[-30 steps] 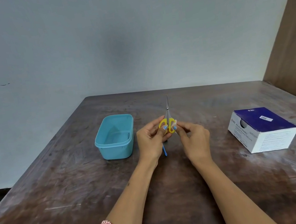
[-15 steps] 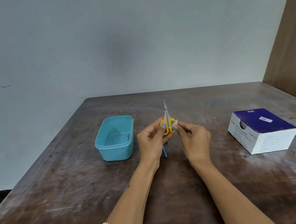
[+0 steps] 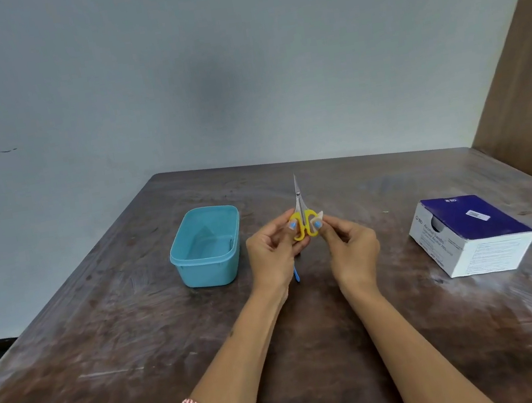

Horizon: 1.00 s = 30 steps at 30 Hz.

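Note:
Small scissors with yellow handles and closed steel blades point up and away, held above the table's middle. My left hand pinches the left handle loop. My right hand pinches the right loop, and a small pale scrap shows at its fingertips. A thin blue stick-like piece shows below my left hand; whether that hand holds it or it lies on the table I cannot tell.
A light-blue plastic tub, open and empty, stands left of my hands. A blue and white cardboard box lies at the right. The dark wooden table meets a grey wall behind and a brown panel on the right.
Both hands with the scissors have stayed almost in place; the scissors rose slightly and stand more upright. Tub and box have not moved.

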Motion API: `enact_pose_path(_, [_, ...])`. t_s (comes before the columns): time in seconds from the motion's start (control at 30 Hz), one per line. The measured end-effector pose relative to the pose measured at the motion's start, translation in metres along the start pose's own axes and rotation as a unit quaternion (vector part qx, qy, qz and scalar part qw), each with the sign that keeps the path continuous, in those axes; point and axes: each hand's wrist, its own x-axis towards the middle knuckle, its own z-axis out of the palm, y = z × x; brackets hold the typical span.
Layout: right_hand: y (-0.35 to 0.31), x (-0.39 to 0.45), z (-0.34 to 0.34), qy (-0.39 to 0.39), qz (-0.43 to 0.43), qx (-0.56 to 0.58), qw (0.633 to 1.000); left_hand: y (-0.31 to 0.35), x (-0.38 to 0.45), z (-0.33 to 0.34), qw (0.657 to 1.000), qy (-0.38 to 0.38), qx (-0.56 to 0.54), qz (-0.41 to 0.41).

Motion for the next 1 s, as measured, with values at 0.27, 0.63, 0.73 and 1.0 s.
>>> enact_pose_path(0.27, [0.004, 0.002, 0.003, -0.059, 0.077, 0.071, 0.993, -0.002, 0.001, -0.001, 1.0, 0.015, -0.014, 0.005])
enact_pose_path(0.63, [-0.003, -0.001, -0.002, 0.02, -0.025, -0.027, 0.999, -0.001, 0.003, -0.002, 0.999, 0.036, 0.007, 0.014])
enact_pose_path(0.73, [0.0, -0.001, -0.001, 0.068, -0.193, -0.109, 0.973, 0.0, 0.002, -0.001, 1.0, 0.027, 0.005, -0.013])
enact_pose_path(1.0, [0.012, 0.002, 0.002, 0.063, -0.315, -0.232, 0.918, 0.002, 0.001, 0.001, 0.99, -0.058, -0.055, -0.118])
